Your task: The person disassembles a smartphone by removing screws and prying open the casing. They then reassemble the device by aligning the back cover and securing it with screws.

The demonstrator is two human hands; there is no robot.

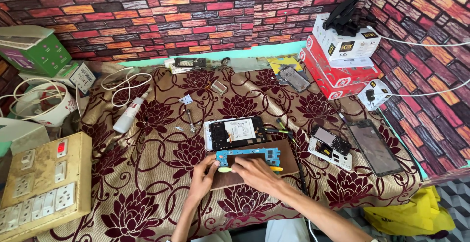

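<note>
right hand (pixel 254 172) hiding blue circuit board (pixel 247 155)

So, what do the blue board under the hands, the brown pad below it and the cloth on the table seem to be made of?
The blue board looks like a rigid printed circuit board: flat, blue-coated, with small metallic parts and cut-outs. The brown pad seems to be matte leather or rubber; the picture does not settle which. The cloth looks like woven fabric, beige with maroon flowers, draping softly at the table edge.

Phone repair bench: opened phones (pixel 235 133), circuit board (pixel 248 156).
</note>
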